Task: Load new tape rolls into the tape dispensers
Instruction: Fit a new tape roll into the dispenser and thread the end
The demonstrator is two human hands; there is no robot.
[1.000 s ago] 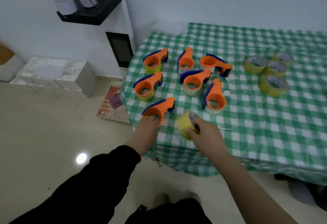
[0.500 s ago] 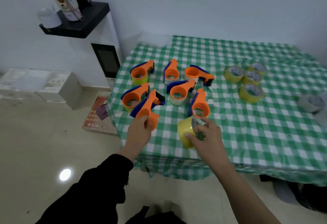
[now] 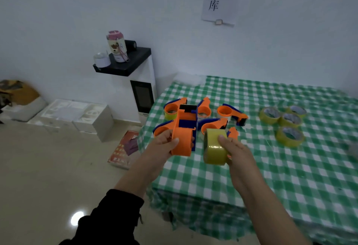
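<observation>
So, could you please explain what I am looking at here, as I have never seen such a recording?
There is no machine here: a person wears a camera on the head, so the picture looks forward and down at their own two hands. The left hand grips an orange and blue tape dispenser; the right hand holds a yellow tape roll beside it, not yet loaded. Behind them, on the table with its green checked cloth, lie more dispensers and four spare rolls.

Head view, looking down, table [image 3: 271, 177] near
</observation>
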